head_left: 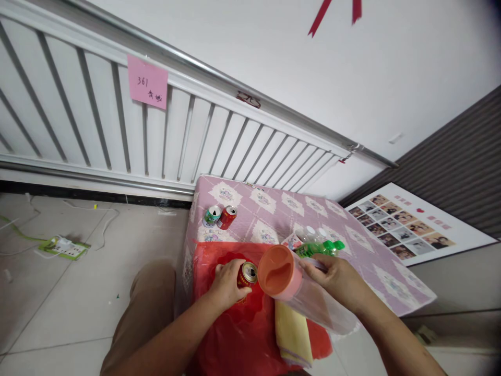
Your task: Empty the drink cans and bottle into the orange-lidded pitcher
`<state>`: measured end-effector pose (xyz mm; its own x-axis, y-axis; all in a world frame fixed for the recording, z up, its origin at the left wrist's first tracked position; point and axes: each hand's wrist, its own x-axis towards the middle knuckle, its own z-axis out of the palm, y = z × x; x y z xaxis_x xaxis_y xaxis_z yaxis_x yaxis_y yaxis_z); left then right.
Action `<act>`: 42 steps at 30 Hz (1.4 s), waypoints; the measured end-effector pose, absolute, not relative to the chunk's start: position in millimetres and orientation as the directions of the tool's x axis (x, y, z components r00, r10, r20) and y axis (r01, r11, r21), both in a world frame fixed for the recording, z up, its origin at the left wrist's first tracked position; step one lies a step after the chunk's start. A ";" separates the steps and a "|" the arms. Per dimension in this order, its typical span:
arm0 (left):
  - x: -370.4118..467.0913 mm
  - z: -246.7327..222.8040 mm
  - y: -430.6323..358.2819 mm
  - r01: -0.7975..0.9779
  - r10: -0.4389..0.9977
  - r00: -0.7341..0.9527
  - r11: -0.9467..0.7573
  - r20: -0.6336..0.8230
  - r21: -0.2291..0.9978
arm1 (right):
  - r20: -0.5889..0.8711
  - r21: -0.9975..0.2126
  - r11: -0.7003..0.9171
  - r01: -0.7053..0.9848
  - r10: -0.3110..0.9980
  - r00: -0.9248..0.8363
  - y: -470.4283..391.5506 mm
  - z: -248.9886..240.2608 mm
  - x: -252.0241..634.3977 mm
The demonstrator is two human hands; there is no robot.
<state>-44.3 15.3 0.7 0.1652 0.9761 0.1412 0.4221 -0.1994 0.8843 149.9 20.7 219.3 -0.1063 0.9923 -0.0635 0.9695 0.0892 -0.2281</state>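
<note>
In my left hand (227,284) is a red and gold drink can (245,275), its opened top facing up and to the right. My right hand (336,279) grips the handle of a clear plastic pitcher (321,308) with an orange-pink rim and spout. The pitcher is tilted toward the can, its spout close beside the can's top; I cannot tell whether they touch or whether liquid flows. Under the can lies a red scalloped tray (256,308) on a red plastic sheet (207,334). A folded yellow cloth (291,334) lies below the pitcher.
Two opened cans, a green one (212,215) and a red one (227,217), stand on the patterned tablecloth (262,201). Green-capped bottles (321,247) lie behind the pitcher. A radiator (219,141) borders the table; a power strip (64,247) lies on the floor.
</note>
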 end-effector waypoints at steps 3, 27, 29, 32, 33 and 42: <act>-44.0 0.7 15.4 0.424 0.977 0.162 -0.197 0.140 0.884 | -0.052 -0.226 0.095 0.970 0.993 -0.109 22.5 217.6 150.2; -43.7 3.4 14.3 0.436 0.977 0.169 -0.190 0.127 0.879 | -0.016 -0.455 -0.019 0.890 1.000 0.014 10.7 210.7 174.1; -43.5 3.5 14.1 0.441 0.978 0.169 -0.186 0.122 0.878 | 0.016 -0.495 -0.022 0.868 0.999 0.034 9.5 211.4 181.9; -43.3 4.2 13.7 0.446 0.978 0.172 -0.184 0.118 0.876 | 0.054 -0.596 -0.018 0.803 0.997 0.062 7.0 212.2 193.5; -43.2 4.5 13.4 0.447 0.978 0.173 -0.186 0.120 0.875 | 0.057 -0.633 -0.024 0.774 0.995 0.078 6.2 212.1 197.0; -37.9 -0.9 12.4 0.468 0.977 0.157 -0.204 0.146 0.860 | 0.170 -0.904 -0.002 0.428 0.917 0.362 17.8 186.6 217.7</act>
<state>-37.9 12.4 -0.9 0.1572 0.9766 0.1465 0.4677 -0.2043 0.8599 217.7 17.8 186.6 0.3618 0.9167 0.1697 0.4281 -0.0017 -0.9037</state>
